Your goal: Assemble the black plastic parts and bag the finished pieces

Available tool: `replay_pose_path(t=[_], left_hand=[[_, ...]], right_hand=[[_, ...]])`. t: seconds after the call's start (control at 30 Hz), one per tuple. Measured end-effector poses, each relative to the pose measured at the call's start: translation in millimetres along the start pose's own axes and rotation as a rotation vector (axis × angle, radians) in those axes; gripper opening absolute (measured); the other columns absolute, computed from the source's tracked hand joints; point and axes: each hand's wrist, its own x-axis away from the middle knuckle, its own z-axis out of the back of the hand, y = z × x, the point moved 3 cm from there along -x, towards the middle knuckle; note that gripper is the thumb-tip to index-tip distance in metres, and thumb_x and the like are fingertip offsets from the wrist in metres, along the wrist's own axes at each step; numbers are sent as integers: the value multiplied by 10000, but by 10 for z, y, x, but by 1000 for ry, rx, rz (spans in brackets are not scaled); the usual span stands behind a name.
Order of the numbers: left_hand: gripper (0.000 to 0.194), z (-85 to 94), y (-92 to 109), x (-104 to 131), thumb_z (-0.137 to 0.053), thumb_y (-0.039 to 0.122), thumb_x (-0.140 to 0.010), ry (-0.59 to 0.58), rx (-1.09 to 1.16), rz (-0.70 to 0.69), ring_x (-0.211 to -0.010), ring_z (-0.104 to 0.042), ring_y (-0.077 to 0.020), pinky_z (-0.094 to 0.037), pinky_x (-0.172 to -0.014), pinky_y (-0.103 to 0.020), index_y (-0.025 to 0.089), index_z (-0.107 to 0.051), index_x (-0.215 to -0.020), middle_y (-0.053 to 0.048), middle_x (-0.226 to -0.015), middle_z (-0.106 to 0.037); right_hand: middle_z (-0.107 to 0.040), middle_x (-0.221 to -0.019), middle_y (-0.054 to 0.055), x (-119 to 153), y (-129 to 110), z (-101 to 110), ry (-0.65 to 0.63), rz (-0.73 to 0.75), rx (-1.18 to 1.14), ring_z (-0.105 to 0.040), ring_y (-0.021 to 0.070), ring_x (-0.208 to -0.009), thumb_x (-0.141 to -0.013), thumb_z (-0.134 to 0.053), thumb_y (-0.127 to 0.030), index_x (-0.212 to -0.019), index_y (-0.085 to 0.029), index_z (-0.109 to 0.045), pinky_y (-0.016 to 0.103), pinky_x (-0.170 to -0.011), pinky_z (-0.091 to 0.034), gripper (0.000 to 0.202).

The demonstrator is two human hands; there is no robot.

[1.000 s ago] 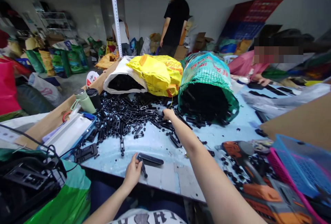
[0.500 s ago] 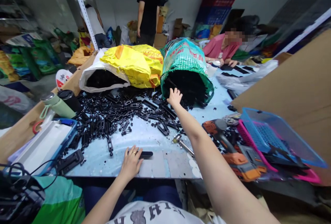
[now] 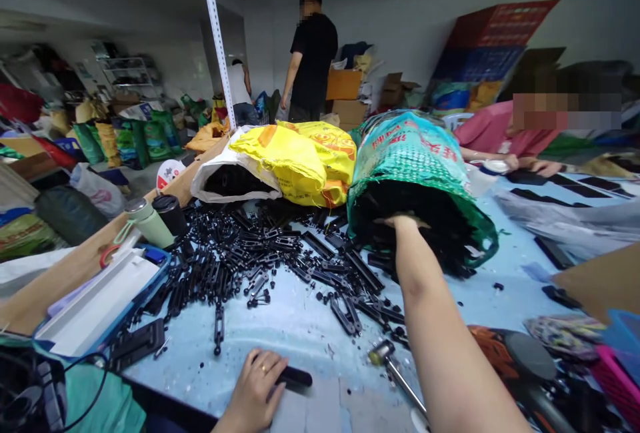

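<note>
My left hand (image 3: 261, 383) rests at the table's front edge, its fingers curled over a black bar (image 3: 296, 377) whose right end sticks out. My right arm reaches forward into the mouth of a green woven sack (image 3: 413, 153); the right hand (image 3: 406, 221) is mostly hidden among dark contents, and its fingers cannot be made out. Left of the sack, many small black parts (image 3: 260, 246) lie heaped on the pale blue table (image 3: 240, 333). A hammer (image 3: 400, 373) lies between my two arms.
A white sack (image 3: 200, 183) and a yellow sack (image 3: 300, 156) stand behind the parts. Bottles (image 3: 153, 221) and a blue tray (image 3: 160, 273) are at left. A power tool (image 3: 520, 359) and pink basket (image 3: 617, 379) sit at right. A person in pink (image 3: 493, 126) works across the table.
My right hand has moved from the sack's rim into its opening. The view has tilted up and shifted left. My left hand stays on the black bar.
</note>
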Motion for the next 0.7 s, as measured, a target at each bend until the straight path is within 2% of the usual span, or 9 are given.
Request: replay_pose_path(t=[0.1,0.2,0.3,0.43,0.57,0.63,0.7], left_hand=[[379,12,7,-13,-462,189,-837,-2,17,3,-1035,-566,-212,-426,-917,-408,198,-519,-1211,-96,-1088,-632],[367,25,13,-9,-437,183,-843,0,52,29,-1027,-566,-216,-417,-920,-418,201,-533,-1197,-102,-1082,-631],[365,39,24,7,-416,174,-847,7,96,41,-1028,-557,-219,-399,-929,-428,197,-538,-1191,-108,-1080,-625],[361,44,28,-18,-437,158,-838,-15,124,60,-1008,-549,-219,-388,-912,-422,188,-531,-1186,-109,-1070,-615],[342,35,17,-111,-488,110,-813,-137,99,89,-908,-558,-196,-400,-822,-365,222,-548,-1131,-64,-968,-623],[318,50,14,-134,-487,96,-820,-188,83,77,-881,-556,-185,-390,-790,-337,222,-552,-1104,-53,-927,-619],[290,83,4,-122,-486,102,-828,-214,76,75,-882,-551,-186,-378,-790,-334,215,-555,-1086,-59,-921,-612]], right_hand=[[-303,-1374,250,81,195,-79,-43,-55,83,-289,458,-1239,-652,-606,-651,-1312,-185,-465,640,-869,-287,821],[-346,-1323,260,303,318,-141,-34,-52,149,-382,435,-1177,-690,-614,-577,-1248,-156,-529,605,-842,-326,705],[-349,-1308,250,607,431,-186,-48,-60,171,-474,407,-1091,-689,-613,-556,-1230,-153,-538,579,-807,-363,679],[-334,-1324,226,1060,599,-234,-104,-48,207,-461,398,-1113,-658,-657,-502,-1246,-180,-511,574,-809,-365,686],[-383,-1300,228,1515,757,-264,-154,17,205,-415,394,-1166,-696,-647,-473,-1220,-176,-523,613,-854,-312,615],[-391,-1310,202,1757,798,-209,-78,111,226,-374,377,-1205,-771,-580,-444,-1169,-181,-559,622,-884,-281,478],[-409,-1307,171,2022,794,-87,88,240,247,-361,349,-1213,-843,-483,-408,-1080,-185,-606,599,-916,-265,348]])
